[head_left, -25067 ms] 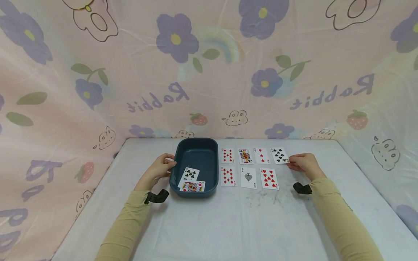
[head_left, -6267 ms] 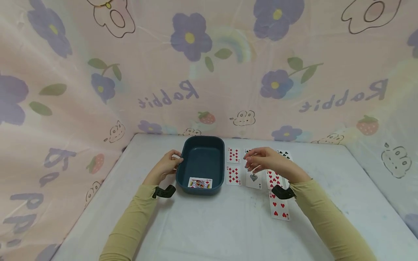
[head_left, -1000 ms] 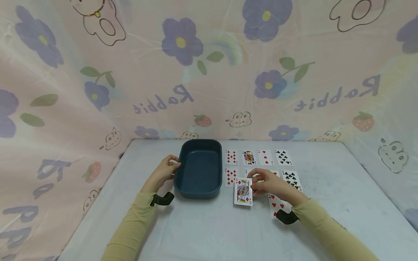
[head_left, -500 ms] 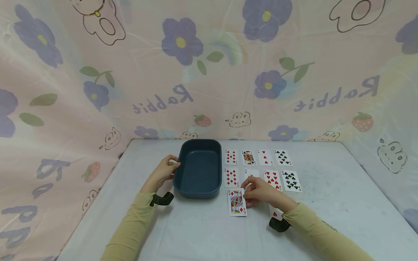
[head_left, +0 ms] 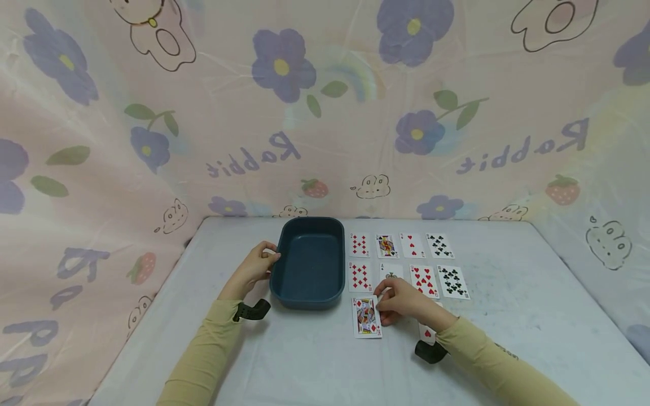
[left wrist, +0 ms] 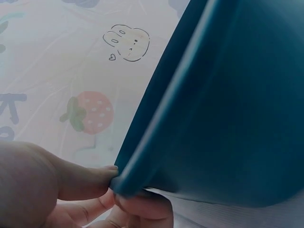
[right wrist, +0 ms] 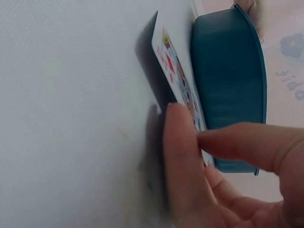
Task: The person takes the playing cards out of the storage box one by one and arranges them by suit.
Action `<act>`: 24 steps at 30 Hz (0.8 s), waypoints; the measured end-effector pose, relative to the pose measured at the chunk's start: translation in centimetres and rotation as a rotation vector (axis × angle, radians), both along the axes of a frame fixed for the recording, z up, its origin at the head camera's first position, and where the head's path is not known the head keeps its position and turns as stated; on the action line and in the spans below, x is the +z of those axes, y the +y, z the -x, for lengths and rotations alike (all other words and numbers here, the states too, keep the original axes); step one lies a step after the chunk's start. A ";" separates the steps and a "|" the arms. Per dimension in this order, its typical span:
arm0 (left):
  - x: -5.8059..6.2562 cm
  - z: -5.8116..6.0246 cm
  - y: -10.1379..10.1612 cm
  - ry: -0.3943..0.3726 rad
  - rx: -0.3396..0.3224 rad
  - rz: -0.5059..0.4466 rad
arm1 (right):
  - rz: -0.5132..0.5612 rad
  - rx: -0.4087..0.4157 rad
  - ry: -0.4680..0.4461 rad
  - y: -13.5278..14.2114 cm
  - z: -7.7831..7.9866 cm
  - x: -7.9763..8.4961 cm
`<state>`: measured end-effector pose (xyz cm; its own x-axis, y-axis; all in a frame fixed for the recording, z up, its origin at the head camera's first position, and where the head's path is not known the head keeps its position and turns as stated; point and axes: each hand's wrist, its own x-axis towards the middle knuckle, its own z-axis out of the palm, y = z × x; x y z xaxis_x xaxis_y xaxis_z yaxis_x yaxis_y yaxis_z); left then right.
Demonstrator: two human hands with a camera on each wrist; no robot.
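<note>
At the left of a dark blue tray, my left hand pinches the rim; in the left wrist view the thumb lies over the rim with curled fingers below it. The tray has no cards inside. My right hand pinches the right edge of a king of diamonds playing card, face up, in front of the second row of cards. The right wrist view shows the king tilted close over the table, its shadow beneath. A hearts card is partly hidden under my right wrist.
Two rows of face-up cards lie right of the tray: a diamonds card, a jack, a three of hearts and clubs behind; diamonds, an ace, hearts and clubs in front.
Since the oldest frame, both cards have left the tray; a clubs card joined the second row and a hearts card lies nearer. Over the last second, the king moved left and toward me.
</note>
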<state>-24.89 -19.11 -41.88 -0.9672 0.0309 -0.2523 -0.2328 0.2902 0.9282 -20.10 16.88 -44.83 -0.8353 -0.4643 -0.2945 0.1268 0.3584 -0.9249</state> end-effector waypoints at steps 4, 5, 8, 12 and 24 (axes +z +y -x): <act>0.0 0.1 0.0 -0.002 0.003 0.002 | -0.010 -0.013 0.002 -0.1 0.0 0.1; 0.1 0.1 0.0 -0.003 0.003 0.004 | -0.013 -0.017 0.002 -0.1 0.0 0.1; 0.1 0.2 0.1 -0.006 0.007 0.002 | -0.023 -0.023 0.002 -0.1 0.0 0.2; 0.1 0.2 0.1 0.004 0.004 -0.001 | -0.042 -0.037 0.003 -0.2 0.0 0.3; 0.0 0.0 0.2 0.005 -0.002 0.011 | -0.076 -0.085 0.018 -0.4 0.0 0.0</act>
<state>-24.94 -18.94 -41.93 -0.9684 0.0300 -0.2477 -0.2276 0.3011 0.9260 -20.10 16.46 -44.78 -0.8761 -0.3687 -0.3106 0.1431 0.4164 -0.8978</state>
